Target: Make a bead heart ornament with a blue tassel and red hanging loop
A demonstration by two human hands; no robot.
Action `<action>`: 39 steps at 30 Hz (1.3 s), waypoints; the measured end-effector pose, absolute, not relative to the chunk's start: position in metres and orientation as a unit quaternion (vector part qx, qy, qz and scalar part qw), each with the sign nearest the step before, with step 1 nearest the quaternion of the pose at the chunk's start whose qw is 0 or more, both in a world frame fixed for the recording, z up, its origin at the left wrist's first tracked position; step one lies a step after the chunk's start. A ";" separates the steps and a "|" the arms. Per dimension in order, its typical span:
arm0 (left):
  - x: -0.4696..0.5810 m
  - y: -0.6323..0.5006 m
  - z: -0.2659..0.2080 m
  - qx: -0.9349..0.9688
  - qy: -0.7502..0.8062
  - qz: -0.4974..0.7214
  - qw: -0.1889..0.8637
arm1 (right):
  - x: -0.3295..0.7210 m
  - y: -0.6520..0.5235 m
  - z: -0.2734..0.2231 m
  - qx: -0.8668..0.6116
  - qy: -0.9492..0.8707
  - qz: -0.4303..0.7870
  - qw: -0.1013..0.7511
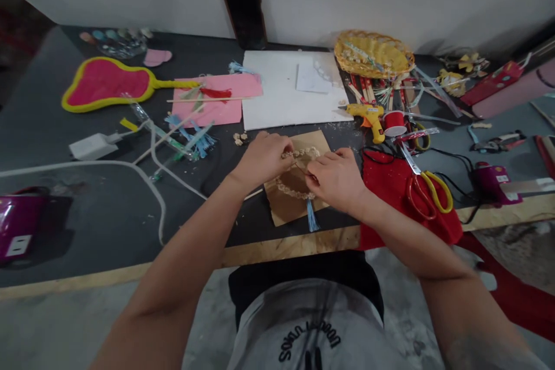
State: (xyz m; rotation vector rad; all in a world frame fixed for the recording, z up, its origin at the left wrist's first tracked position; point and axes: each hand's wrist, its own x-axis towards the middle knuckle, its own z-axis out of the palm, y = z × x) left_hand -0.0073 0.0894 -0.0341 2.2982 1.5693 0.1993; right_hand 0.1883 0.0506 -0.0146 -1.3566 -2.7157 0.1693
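The left hand [267, 153] and right hand [340, 179] meet over a pale cream, flower-beaded ring [295, 191], which lies above a square of brown cardboard [281, 213] at the near edge of the dark grey counter [108, 202]. The left hand's grip is narrow, thumb and fingers pinched on the ring's far left stretch. The right hand's grip is drawn in close at the ring's right side; I cannot tell whether its fingertips pinch the beads or a thin strand. The ring's near curve hangs free between the 2 grips, and a light blue thread tassel [312, 217] trails from it towards the near edge, below the right hand.

Just left of the cardboard's far side sits a small cluster of cream beads [240, 139]. Beyond the hands lies a white rectangular board [271, 89]. Right of the right hand are a yellow plastic glue gun [368, 117], a red spool [394, 124] and, on red cloth [379, 185], scissors with red and yellow handles [437, 191].
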 end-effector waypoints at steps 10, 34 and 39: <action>-0.013 0.090 -0.028 0.758 0.576 0.105 0.289 | 0.173 0.057 -0.020 -0.469 -0.881 0.030 0.052; -0.009 0.108 -0.040 0.691 0.525 0.164 0.469 | 0.177 0.063 -0.025 -0.458 -0.888 0.032 0.037; -0.010 0.107 -0.038 0.732 0.544 0.168 0.375 | 0.193 0.063 -0.018 -0.478 -0.874 0.092 0.012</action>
